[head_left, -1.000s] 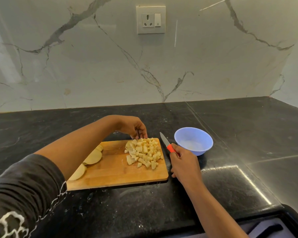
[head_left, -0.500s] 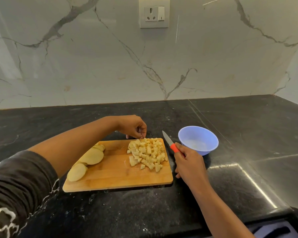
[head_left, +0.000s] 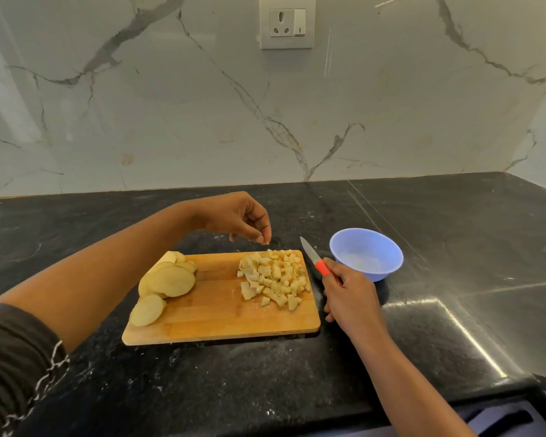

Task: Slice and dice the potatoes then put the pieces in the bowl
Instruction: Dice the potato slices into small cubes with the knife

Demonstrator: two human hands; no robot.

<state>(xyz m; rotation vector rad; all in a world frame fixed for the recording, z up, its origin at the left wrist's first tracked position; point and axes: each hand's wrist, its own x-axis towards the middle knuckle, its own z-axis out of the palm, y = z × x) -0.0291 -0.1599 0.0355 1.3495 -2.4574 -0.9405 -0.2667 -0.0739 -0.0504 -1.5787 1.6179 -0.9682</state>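
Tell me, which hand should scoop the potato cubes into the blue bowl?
Probably the left hand: it hovers beside the diced potato and holds no tool. The right hand grips the knife, though it is nearer the blue bowl.

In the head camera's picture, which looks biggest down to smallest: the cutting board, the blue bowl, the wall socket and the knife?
1. cutting board, plainly the largest.
2. blue bowl and wall socket look about alike; the socket is farther off, so I won't rank them.
3. knife, the smallest as far as it shows.
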